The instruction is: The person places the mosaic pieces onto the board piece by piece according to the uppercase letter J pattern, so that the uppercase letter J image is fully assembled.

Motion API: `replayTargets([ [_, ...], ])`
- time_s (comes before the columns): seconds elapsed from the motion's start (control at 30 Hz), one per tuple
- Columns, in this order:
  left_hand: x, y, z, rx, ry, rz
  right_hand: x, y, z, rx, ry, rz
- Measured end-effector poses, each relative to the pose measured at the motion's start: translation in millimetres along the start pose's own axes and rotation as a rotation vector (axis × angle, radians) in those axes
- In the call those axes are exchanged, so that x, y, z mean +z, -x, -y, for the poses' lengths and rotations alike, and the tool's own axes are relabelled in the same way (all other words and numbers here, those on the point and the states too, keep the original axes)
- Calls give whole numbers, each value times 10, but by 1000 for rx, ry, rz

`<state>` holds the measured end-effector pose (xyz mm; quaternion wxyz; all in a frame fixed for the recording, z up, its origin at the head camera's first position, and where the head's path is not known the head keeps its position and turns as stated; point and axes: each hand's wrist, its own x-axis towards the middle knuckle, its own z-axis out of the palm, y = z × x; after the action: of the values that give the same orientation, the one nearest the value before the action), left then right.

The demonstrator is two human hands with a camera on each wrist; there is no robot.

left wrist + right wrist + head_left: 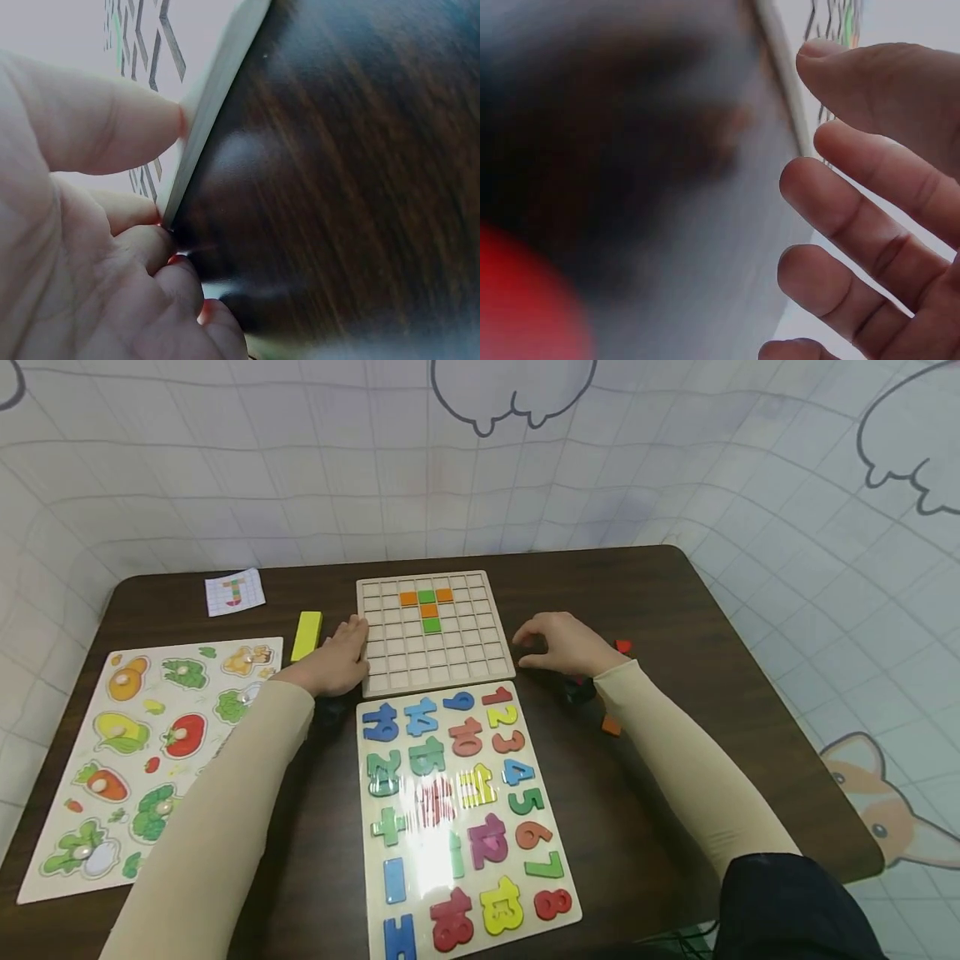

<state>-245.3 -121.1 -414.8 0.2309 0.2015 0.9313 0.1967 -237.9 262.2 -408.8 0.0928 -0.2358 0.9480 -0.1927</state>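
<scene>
A wooden grid board (463, 653) lies at the table's middle. On it, orange and green square tiles form a T, with an orange tile (428, 610) and a green tile (431, 625) in the stem. My left hand (339, 660) rests against the board's left edge; in the left wrist view, its thumb (112, 124) and fingers touch that edge (202, 127). Just off the right edge hovers my right hand (564, 643), fingers loosely bent, holding nothing. Beside the right wrist lie a red piece (623, 646) and an orange piece (611, 725), partly hidden by the arm.
Below the grid board lies a number puzzle board (442, 852). To the left are a vegetable puzzle board (63, 827), partly under the left sleeve, a yellow block (307, 636) and a small pattern card (217, 602). A grid-patterned curtain (300, 485) hangs behind the table.
</scene>
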Motion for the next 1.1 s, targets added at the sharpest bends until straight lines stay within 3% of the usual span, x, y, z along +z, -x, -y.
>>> replayTargets([
  [0.37,-95,104,166,-7,-5,5,-38,438,-279,75,8,-14],
  [0.87,-70,58,45,2,-12,30,29,1436,-450,152,31,-59],
  [1.1,-26,-2,-14,19,-17,39,130,1663,-459,157,57,-98],
])
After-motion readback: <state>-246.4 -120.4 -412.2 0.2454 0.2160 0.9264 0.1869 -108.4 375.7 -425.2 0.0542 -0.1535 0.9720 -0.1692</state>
